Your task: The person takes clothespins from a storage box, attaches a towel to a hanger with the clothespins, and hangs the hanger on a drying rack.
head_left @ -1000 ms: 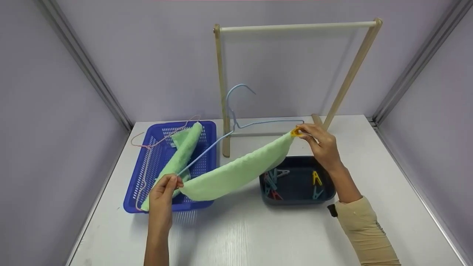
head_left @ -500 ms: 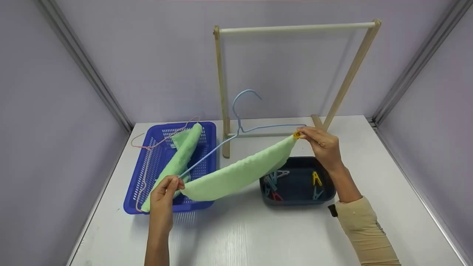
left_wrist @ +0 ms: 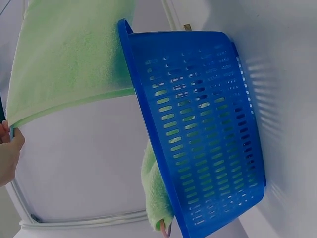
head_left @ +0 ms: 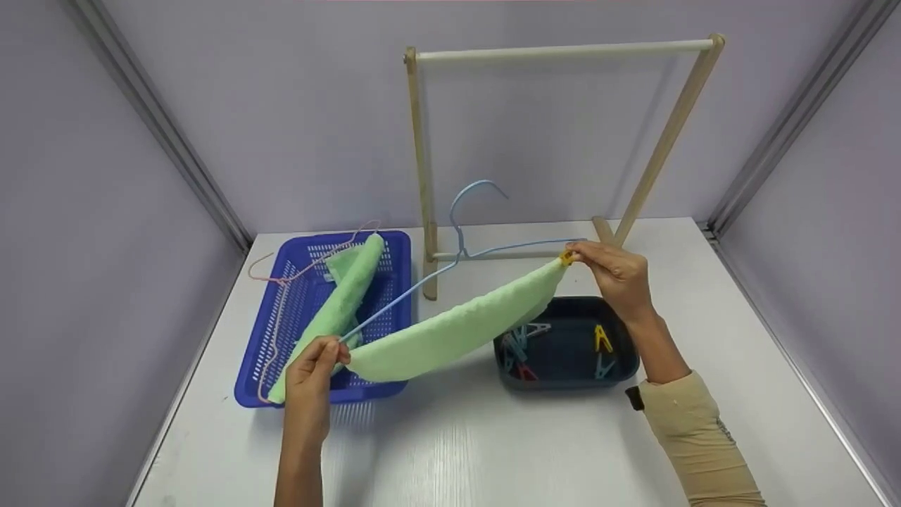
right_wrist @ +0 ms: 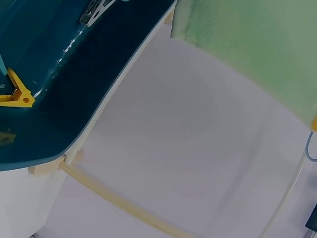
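A light green towel [head_left: 450,334] hangs slack between both hands below a pale blue clothes hanger [head_left: 461,243]. My left hand [head_left: 310,370] pinches the hanger's left end together with the towel's left corner. At the other end, my right hand [head_left: 618,282] pinches a yellow clothespin [head_left: 566,258], which sits on the towel's right corner at the hanger's tip. Thumb and fingertips of the left hand [left_wrist: 7,156] show at the towel's corner in the left wrist view. Little more than the towel's edge [right_wrist: 257,54] appears in the right wrist view; the right hand is out of that frame.
Under the left hand stands a blue perforated basket [head_left: 246,373] with a rolled green towel [head_left: 338,310] and a pink hanger [head_left: 276,331]. A dark bin [head_left: 570,384] holds several clothespins. Behind is a wooden rack with a white bar [head_left: 563,53].
The hanger's hook has tilted to the right and come down slightly. My right hand has shifted a little to the right with the clothespin; the left hand has barely moved.
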`<state>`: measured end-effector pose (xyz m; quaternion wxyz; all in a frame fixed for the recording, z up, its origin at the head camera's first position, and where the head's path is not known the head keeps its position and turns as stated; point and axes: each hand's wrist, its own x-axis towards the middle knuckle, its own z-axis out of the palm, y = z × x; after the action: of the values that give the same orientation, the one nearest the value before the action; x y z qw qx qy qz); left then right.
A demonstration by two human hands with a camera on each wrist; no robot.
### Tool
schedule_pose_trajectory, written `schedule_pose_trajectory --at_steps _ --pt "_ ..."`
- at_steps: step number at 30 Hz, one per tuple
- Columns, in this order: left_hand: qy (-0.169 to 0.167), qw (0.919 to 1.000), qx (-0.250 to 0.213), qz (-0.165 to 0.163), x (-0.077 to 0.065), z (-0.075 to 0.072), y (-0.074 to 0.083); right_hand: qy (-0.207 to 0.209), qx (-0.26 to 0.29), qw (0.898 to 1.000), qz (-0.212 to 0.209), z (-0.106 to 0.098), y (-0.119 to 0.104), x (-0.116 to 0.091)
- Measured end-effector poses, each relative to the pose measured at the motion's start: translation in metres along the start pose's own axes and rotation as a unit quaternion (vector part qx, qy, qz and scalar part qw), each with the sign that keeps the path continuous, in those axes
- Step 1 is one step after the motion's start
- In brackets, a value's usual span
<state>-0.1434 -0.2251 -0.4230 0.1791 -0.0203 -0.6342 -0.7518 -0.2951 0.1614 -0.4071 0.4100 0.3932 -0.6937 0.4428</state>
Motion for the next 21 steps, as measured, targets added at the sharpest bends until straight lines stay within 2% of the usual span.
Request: schedule_pose_trajectory --at_steps 21 --pt "-0.008 0.9991 -0.043 0.001 0.0002 0.0003 -0.0033 0.013 -0.004 0.999 0.037 0.0024 -0.0003 -0.0039"
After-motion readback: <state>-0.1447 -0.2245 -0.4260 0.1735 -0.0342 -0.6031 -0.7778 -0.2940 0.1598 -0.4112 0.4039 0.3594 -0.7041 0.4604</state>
